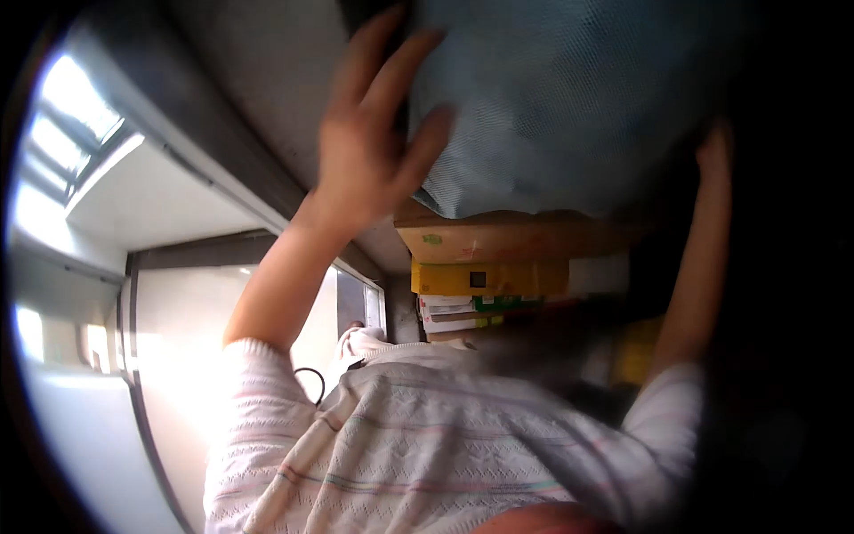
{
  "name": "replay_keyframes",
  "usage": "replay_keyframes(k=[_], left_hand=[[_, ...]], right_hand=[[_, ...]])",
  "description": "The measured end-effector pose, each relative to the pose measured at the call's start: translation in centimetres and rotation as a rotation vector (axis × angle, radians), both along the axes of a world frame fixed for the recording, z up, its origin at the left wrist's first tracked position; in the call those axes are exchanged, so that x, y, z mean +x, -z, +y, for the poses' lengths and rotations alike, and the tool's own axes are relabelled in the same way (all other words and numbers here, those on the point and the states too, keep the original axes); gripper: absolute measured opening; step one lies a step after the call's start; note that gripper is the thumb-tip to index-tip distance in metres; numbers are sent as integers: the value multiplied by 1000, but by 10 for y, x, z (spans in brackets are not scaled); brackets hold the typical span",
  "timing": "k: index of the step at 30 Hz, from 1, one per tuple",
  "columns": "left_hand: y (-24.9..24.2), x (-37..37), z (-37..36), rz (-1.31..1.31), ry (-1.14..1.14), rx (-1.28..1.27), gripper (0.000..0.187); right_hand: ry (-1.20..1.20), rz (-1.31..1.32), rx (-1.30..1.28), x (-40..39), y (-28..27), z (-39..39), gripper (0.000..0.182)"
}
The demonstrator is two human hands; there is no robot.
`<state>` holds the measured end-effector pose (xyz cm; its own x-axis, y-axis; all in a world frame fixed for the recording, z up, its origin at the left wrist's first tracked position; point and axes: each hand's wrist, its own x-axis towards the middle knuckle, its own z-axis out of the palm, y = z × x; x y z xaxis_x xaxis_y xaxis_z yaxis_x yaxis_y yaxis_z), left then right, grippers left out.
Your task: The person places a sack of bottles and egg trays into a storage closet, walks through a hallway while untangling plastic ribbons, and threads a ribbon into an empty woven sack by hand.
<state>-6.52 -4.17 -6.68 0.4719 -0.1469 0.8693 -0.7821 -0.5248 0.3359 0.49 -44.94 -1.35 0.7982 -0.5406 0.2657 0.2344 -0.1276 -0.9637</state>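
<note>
A large blue-grey thing with a woven-looking surface fills the top middle of the view, its lower edge wavy. At its left edge is my left hand, slightly blurred, fingers spread and thumb overlapping the woven surface. My right hand reaches up along the right side of the same thing, in deep shadow. The right fingers are lost in the dark.
Below the woven thing lie a brown cardboard box, a yellow box and several stacked packages. A white panel and a bright window are on the left. The right side is dark.
</note>
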Motion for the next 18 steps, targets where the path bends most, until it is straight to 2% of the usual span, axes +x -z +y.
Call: replay_keyframes(k=[2, 4, 6, 8, 9, 11, 12, 14, 15, 16, 17, 18], left_hand=[[-5, -18, -27, 45, 55, 150, 38], [5, -34, -72, 113, 187, 259, 31], [17, -50, -69, 240, 315, 383, 29], [42, -48, 16, 317, 500, 467, 28], [52, -45, 81, 345, 579, 532, 29], [74, -32, 238, 345, 651, 767, 33], [85, -24, 321, 329, 680, 886, 36], [109, -1, 467, 238, 833, 933, 39], [119, 13, 523, 188, 908, 954, 41], [129, 30, 560, 147, 939, 1064, 43], [138, 44, 577, 158, 981, 1083, 44], [146, 53, 585, 234, 942, 1108, 44]], right_hand=[[58, -27, -44, 11, 8, -86, 52], [156, -3, -22, -18, 19, -157, 50], [323, 78, 22, -71, 13, -136, 46], [446, 136, 15, -126, 37, -84, 45], [508, 164, 15, -156, 60, -27, 44], [685, 331, 73, -226, 124, 148, 42], [615, 318, -43, -280, 192, 235, 37], [738, 506, 366, -335, 264, 468, 25], [870, 634, 437, -357, 322, 553, 24], [909, 681, 545, -360, 318, 663, 22], [934, 681, 554, -377, 348, 727, 22], [900, 720, 550, -354, 345, 763, 24]])
